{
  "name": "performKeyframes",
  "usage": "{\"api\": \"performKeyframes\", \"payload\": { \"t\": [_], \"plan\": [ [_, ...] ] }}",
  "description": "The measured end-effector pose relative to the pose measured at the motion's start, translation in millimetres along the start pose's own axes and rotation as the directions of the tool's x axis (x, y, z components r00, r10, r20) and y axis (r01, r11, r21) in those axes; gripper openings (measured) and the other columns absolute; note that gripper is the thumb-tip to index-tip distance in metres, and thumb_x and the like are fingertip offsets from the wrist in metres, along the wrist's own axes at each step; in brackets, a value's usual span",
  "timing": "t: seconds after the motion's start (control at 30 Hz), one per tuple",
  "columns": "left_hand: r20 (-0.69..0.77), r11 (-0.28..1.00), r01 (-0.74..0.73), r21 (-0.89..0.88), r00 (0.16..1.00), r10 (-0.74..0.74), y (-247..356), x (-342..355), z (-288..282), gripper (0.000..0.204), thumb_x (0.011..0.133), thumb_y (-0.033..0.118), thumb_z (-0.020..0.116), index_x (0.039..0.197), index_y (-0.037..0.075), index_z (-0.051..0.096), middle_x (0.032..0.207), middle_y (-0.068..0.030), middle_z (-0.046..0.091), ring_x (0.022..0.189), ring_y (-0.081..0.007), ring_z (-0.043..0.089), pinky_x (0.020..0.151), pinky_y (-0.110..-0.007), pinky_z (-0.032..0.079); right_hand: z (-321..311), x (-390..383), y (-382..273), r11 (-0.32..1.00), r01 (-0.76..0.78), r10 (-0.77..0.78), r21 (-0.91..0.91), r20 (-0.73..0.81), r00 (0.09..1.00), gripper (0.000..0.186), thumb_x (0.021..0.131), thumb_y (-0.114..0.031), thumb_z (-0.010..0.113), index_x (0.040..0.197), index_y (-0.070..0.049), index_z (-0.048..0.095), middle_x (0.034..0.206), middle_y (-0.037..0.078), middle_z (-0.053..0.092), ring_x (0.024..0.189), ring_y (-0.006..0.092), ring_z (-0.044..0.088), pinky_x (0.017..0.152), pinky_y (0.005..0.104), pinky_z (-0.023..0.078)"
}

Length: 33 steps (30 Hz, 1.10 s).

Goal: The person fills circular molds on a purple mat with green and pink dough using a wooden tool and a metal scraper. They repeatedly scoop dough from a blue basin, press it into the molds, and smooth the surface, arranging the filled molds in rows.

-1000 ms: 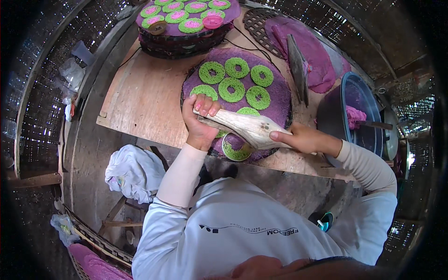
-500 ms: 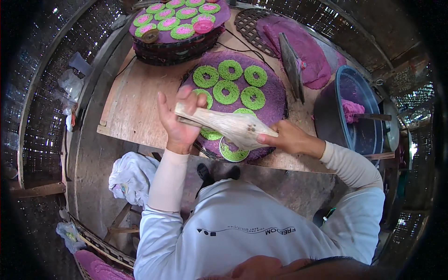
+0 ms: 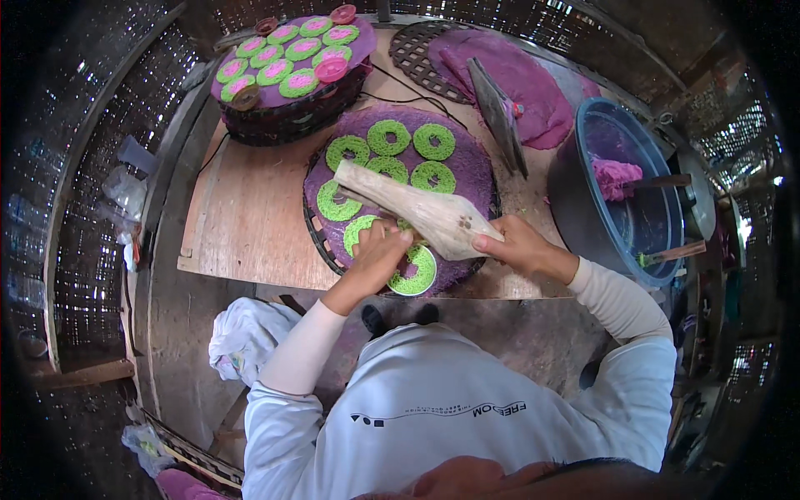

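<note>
In the head view, the right hand (image 3: 527,248) grips the pale wooden press (image 3: 429,210) near its wide part, tilted above the green noodle rings (image 3: 388,137) on the purple cloth (image 3: 467,179). The left hand (image 3: 377,257) bends its fingers beside the white-rimmed ring mould (image 3: 412,294), at the cloth's near edge; whether they pinch something, I cannot tell. If the one-handed grip loosens, the press could drop and flatten rings; a careless wrist could push the mould.

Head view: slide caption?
Right hand grips pale tapering wooden tool over green lacy rings on round purple cloth; left hand by thin white ring mould.
</note>
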<state>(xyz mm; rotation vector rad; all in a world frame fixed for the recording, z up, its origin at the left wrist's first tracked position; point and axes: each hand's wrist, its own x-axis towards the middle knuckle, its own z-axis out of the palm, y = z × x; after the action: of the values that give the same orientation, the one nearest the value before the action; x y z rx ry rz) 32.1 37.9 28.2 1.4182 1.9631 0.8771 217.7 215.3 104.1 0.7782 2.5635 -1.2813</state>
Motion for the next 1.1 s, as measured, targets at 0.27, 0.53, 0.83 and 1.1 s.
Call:
{"api": "performKeyframes", "payload": {
  "t": [0.27,0.53,0.83,1.1],
  "plan": [
    [-0.075,0.628,-0.101,0.771,0.966,0.248,17.3,-49.0,-8.4,0.047,0.081,0.032,0.049,0.121,0.007,0.046,0.126,-0.01,0.037,0.116,-0.0319,0.031,0.091,-0.047,0.025,-5.3,-6.4,-0.2,0.996,0.078,-0.072,0.049,-0.114,0.991,0.053,0.078,-0.051,0.053,0.067,0.001,0.057,0.052,0.0,0.047,0.05,0.0083,0.043,0.045,0.0276,0.034],
    [-0.357,0.89,-0.434,0.139,0.816,0.454,39.5,-11.2,-49.8,0.047,0.072,0.031,0.065,0.11,0.005,0.054,0.116,-0.016,0.05,0.108,-0.0311,0.046,0.092,-0.043,0.033,-1.2,-10.1,-95.3,0.919,0.28,-0.318,-0.279,-0.103,0.942,0.061,0.071,-0.061,0.054,0.062,0.0,0.057,0.051,0.01,0.052,0.049,0.0249,0.053,0.05,0.0374,0.041],
    [-0.145,0.787,-0.612,0.081,0.774,0.616,94.9,-10.1,-64.1,0.045,0.072,0.024,0.064,0.111,0.004,0.054,0.104,-0.012,0.059,0.093,-0.023,0.058,0.082,-0.036,0.043,-61.9,49.3,-114.4,0.271,0.77,-0.909,-0.578,-0.416,0.008,0.042,0.079,-0.044,0.054,0.088,-0.003,0.055,0.062,0.006,0.052,0.051,0.0189,0.051,0.048,0.0316,0.041],
    [0.128,0.597,-0.565,0.57,0.778,0.614,124.7,-16.8,-142.1,0.04,0.066,0.027,0.064,0.103,0.014,0.056,0.089,-0.0046,0.061,0.07,-0.0217,0.061,0.057,-0.038,0.043,-23.9,18.0,-166.7,0.667,0.744,-0.59,0.039,-0.583,0.559,0.062,0.078,-0.017,0.057,0.126,0.003,0.023,0.074,0.008,0.051,0.053,0.0185,0.054,0.049,0.0293,0.045]
  ]
}}
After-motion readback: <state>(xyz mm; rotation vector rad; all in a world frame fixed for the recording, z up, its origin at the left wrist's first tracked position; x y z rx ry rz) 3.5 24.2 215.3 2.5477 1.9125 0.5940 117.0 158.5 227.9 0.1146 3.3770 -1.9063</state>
